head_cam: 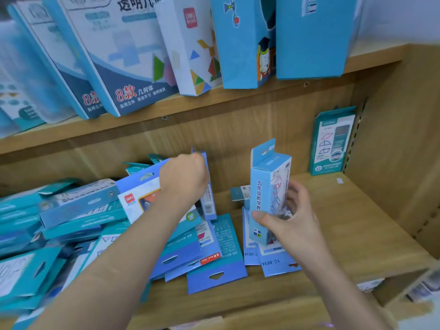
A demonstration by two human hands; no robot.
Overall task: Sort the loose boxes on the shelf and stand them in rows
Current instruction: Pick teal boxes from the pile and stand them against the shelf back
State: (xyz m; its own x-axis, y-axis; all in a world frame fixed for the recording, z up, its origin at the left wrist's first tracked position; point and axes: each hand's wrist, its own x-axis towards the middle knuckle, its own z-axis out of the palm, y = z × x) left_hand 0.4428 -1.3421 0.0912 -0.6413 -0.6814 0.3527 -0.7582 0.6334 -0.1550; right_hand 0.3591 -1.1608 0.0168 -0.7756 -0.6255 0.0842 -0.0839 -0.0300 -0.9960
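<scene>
- On the left of the lower shelf [333,222], a pile [71,222] of teal and blue card boxes lies flat and crisscrossed, with hang-tabs pointing every way.
- Left hand [183,177] reaches over the pile, knuckles up and curled tight on a slim box [208,198]. The box is pale blue and stands on end near the back panel. The fingertips are hidden behind the hand.
- Flat boxes [214,253] in blue lie fanned between the two hands, tabs toward the shelf's front edge.
- Right hand [292,217] holds a blue box [266,184] upright above more flat packs. The thumb presses the side printed with dark characters, and the fingers wrap round the clear front.
- Teal box [332,141] stands alone in the back right corner, against the back panel.
- Upper shelf [371,55] carries big boxes [123,55], leaning in a row.
</scene>
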